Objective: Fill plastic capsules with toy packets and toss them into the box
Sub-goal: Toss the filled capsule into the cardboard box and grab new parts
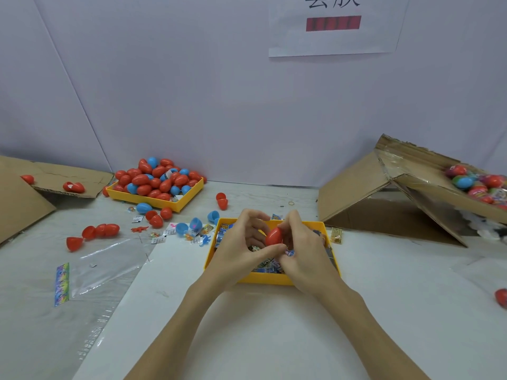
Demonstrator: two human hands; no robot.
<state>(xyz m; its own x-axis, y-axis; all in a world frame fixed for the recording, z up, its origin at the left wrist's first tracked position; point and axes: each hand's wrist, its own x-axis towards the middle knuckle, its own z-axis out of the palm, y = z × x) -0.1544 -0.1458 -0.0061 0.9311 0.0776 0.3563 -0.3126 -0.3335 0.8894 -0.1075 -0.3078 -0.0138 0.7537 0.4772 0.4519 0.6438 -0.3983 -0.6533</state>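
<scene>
Both hands meeting over near yellow tray (263,278), tray holding toy packets (270,266). Left hand (241,242) and right hand (301,250) curling fingers round red capsule (273,237), pinching it between them just above packets. Capsule seam not clear; cannot tell whether fully closed. Far yellow tray (153,200) at left sitting heaped with red and blue capsules (156,178); loose halves lying scattered between trays. Cardboard box (411,187) at right tilting, showing filled capsules (477,185) inside.

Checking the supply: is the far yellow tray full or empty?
Full. The far yellow tray is heaped above its rim with red and blue capsules.
</scene>
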